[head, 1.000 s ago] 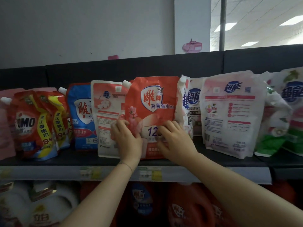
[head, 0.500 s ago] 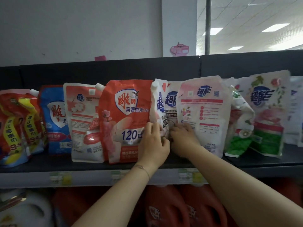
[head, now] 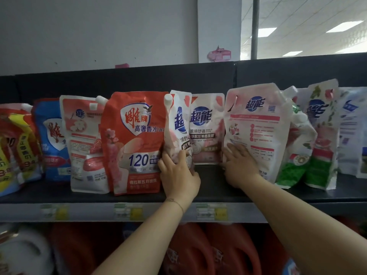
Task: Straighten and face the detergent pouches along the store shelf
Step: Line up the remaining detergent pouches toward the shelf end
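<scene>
Along the dark shelf the detergent pouches stand in a ragged row. At the far left is a red-and-yellow pouch, then a blue pouch, then a white-and-pink pouch with its back panel outward, overlapped by a large red pouch that faces front. Touching the red pouch's right edge stands a narrow white pouch, turned nearly edge-on with its cap at the upper left. The left hand has this one in its grip, closed round the lower part with the thumb on the left side and the fingers on the right. Just behind, set further back, a pink-and-white pouch faces front. Next comes a pale pink pouch, back panel outward and leaning slightly. The right hand lies on its lower left corner with fingers spread over the panel; the thumb is hidden, so I cannot tell whether that grip is closed on the edge. Beyond it are a slumped green-and-white pouch, a floral pouch and a white pouch. Blurred price tags line the shelf's front, and red jugs stand below.
</scene>
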Demonstrator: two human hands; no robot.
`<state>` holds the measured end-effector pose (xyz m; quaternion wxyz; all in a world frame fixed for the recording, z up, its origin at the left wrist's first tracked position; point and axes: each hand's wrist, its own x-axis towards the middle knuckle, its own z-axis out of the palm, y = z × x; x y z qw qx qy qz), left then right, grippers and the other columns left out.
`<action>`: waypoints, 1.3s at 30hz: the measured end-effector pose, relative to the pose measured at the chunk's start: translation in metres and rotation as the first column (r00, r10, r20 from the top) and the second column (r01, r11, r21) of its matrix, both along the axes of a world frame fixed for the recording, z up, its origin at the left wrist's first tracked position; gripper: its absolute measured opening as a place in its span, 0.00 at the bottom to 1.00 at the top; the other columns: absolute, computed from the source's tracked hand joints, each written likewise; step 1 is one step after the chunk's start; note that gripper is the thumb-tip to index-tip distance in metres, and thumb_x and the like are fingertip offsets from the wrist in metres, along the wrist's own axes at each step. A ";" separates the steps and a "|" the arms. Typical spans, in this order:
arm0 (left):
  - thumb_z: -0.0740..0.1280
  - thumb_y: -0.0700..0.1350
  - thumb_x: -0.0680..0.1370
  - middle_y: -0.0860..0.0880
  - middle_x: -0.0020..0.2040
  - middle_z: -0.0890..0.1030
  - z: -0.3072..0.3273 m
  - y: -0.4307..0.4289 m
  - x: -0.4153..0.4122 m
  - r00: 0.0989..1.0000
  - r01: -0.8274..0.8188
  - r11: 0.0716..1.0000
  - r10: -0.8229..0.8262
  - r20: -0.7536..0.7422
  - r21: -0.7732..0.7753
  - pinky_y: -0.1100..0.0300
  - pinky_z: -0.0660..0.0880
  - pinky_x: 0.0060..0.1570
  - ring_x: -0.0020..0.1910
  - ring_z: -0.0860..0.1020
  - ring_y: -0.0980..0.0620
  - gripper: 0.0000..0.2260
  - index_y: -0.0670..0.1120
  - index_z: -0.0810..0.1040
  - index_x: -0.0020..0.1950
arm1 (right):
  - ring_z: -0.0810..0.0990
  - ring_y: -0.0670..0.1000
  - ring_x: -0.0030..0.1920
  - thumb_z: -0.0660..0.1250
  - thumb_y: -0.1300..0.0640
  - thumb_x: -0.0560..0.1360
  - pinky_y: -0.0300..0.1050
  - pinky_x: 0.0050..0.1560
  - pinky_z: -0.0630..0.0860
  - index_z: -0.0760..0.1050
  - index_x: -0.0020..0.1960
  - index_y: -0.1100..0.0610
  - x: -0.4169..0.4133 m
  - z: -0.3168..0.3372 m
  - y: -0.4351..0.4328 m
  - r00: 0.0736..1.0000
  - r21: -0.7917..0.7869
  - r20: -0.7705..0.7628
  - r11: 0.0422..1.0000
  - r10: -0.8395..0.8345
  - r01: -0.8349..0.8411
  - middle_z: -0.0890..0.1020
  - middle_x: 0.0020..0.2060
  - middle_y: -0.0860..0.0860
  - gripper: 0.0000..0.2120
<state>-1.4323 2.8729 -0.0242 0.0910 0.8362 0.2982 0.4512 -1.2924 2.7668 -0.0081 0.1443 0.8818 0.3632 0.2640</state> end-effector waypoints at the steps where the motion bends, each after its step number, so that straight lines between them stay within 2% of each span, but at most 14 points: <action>1: 0.69 0.52 0.73 0.42 0.71 0.58 -0.002 0.000 0.001 1.000 -0.012 1.000 0.012 -0.001 -0.001 0.54 0.63 0.64 0.67 0.59 0.42 0.23 0.53 0.67 0.65 | 0.39 0.55 0.78 0.51 0.45 0.81 0.56 0.72 0.31 0.60 0.76 0.43 0.003 0.000 -0.005 1.000 0.003 0.001 1.000 -0.008 0.008 0.46 0.79 0.51 0.23; 9: 0.71 0.50 0.71 0.40 0.67 0.65 -0.012 0.003 0.018 0.989 -0.109 0.993 0.104 0.103 0.039 0.51 0.64 0.60 0.62 0.62 0.41 0.19 0.51 0.72 0.60 | 0.40 0.54 0.78 0.53 0.43 0.80 0.58 0.73 0.33 0.56 0.78 0.45 0.032 0.007 -0.053 0.979 -0.015 -0.082 0.982 -0.188 0.188 0.45 0.79 0.50 0.27; 14: 0.71 0.50 0.72 0.41 0.67 0.64 -0.014 0.003 0.022 0.985 -0.140 0.990 0.136 0.102 0.031 0.50 0.67 0.58 0.62 0.62 0.41 0.18 0.52 0.71 0.59 | 0.40 0.55 0.78 0.53 0.43 0.80 0.62 0.72 0.34 0.57 0.77 0.44 0.031 0.010 -0.058 0.980 -0.050 -0.097 0.985 -0.172 0.167 0.45 0.79 0.51 0.26; 18: 0.68 0.45 0.72 0.41 0.68 0.64 -0.014 0.001 0.020 0.986 -0.133 0.991 0.130 0.107 0.018 0.49 0.69 0.58 0.63 0.62 0.41 0.17 0.51 0.70 0.59 | 0.46 0.57 0.78 0.59 0.44 0.77 0.63 0.73 0.36 0.66 0.73 0.45 0.012 0.007 -0.044 0.992 0.063 -0.105 0.995 -0.066 0.072 0.58 0.77 0.52 0.24; 21: 0.67 0.41 0.72 0.40 0.69 0.64 -0.014 0.001 0.018 0.985 -0.113 0.993 0.109 0.137 0.019 0.49 0.68 0.59 0.63 0.62 0.41 0.17 0.51 0.71 0.60 | 0.58 0.58 0.75 0.58 0.46 0.79 0.65 0.72 0.36 0.71 0.68 0.45 -0.006 0.005 -0.032 0.978 0.188 -0.199 0.982 0.059 -0.021 0.72 0.67 0.50 0.18; 23: 0.68 0.40 0.73 0.40 0.69 0.65 -0.015 0.000 0.017 0.983 -0.105 0.994 0.101 0.154 0.023 0.49 0.67 0.60 0.64 0.62 0.41 0.17 0.51 0.72 0.60 | 0.70 0.55 0.67 0.58 0.49 0.79 0.65 0.74 0.41 0.74 0.63 0.45 -0.016 0.007 -0.020 0.927 0.360 -0.338 0.932 0.162 -0.032 0.77 0.59 0.48 0.14; 24: 0.68 0.39 0.73 0.40 0.69 0.65 -0.015 0.000 0.017 0.982 -0.100 0.995 0.095 0.163 0.023 0.49 0.67 0.60 0.63 0.63 0.41 0.18 0.51 0.72 0.61 | 0.73 0.54 0.63 0.58 0.49 0.79 0.64 0.74 0.47 0.75 0.61 0.45 -0.021 0.008 -0.013 0.885 0.457 -0.408 0.889 0.225 -0.015 0.78 0.57 0.47 0.13; 27: 0.72 0.37 0.70 0.40 0.67 0.69 -0.014 0.000 0.016 0.970 -0.083 0.997 0.079 0.230 0.009 0.49 0.70 0.56 0.60 0.68 0.40 0.22 0.47 0.70 0.61 | 0.75 0.52 0.59 0.59 0.49 0.80 0.54 0.64 0.70 0.73 0.64 0.50 -0.039 0.011 0.013 0.673 0.717 -0.558 0.691 0.486 0.095 0.77 0.57 0.46 0.14; 29: 0.75 0.39 0.68 0.40 0.63 0.72 -0.015 0.002 0.017 0.959 -0.088 0.996 0.085 0.270 0.001 0.48 0.73 0.50 0.57 0.71 0.39 0.25 0.45 0.68 0.60 | 0.76 0.51 0.55 0.59 0.50 0.80 0.48 0.56 0.74 0.73 0.65 0.54 -0.053 0.009 0.029 0.519 0.789 -0.586 0.584 0.622 0.192 0.77 0.54 0.47 0.15; 31: 0.77 0.41 0.66 0.39 0.59 0.74 -0.016 0.002 0.017 0.947 -0.103 0.995 0.100 0.305 -0.009 0.47 0.75 0.44 0.53 0.72 0.39 0.27 0.43 0.67 0.60 | 0.77 0.50 0.51 0.58 0.48 0.81 0.47 0.53 0.73 0.73 0.63 0.56 -0.061 0.003 0.040 0.452 0.800 -0.597 0.538 0.663 0.267 0.78 0.52 0.50 0.16; 33: 0.78 0.43 0.66 0.39 0.56 0.74 -0.016 0.001 0.017 0.932 -0.104 0.993 0.117 0.343 -0.057 0.47 0.75 0.45 0.53 0.73 0.39 0.27 0.41 0.68 0.59 | 0.76 0.53 0.54 0.56 0.45 0.80 0.48 0.55 0.72 0.70 0.64 0.56 -0.066 -0.008 0.044 0.483 0.797 -0.598 0.541 0.640 0.270 0.78 0.55 0.53 0.19; 35: 0.77 0.45 0.67 0.40 0.55 0.74 -0.017 0.001 0.015 0.932 -0.088 0.991 0.119 0.343 -0.104 0.48 0.75 0.47 0.52 0.73 0.40 0.25 0.41 0.68 0.57 | 0.77 0.55 0.55 0.54 0.43 0.80 0.54 0.58 0.74 0.69 0.62 0.55 -0.068 -0.018 0.045 0.585 0.805 -0.558 0.555 0.589 0.210 0.77 0.56 0.54 0.19; 37: 0.77 0.46 0.68 0.40 0.52 0.75 -0.018 0.001 0.015 0.950 -0.114 0.990 0.132 0.283 -0.080 0.48 0.74 0.45 0.48 0.74 0.40 0.22 0.41 0.69 0.53 | 0.78 0.56 0.51 0.53 0.43 0.80 0.56 0.54 0.76 0.69 0.57 0.54 -0.070 -0.022 0.045 0.666 0.840 -0.478 0.518 0.573 0.158 0.79 0.52 0.54 0.17; 39: 0.77 0.43 0.67 0.40 0.49 0.76 -0.019 0.002 0.018 0.962 -0.163 0.986 0.165 0.216 -0.029 0.49 0.74 0.40 0.43 0.76 0.40 0.20 0.41 0.69 0.51 | 0.79 0.56 0.48 0.52 0.43 0.79 0.57 0.51 0.77 0.68 0.54 0.53 -0.070 -0.023 0.046 0.705 0.852 -0.439 0.508 0.557 0.129 0.80 0.49 0.54 0.16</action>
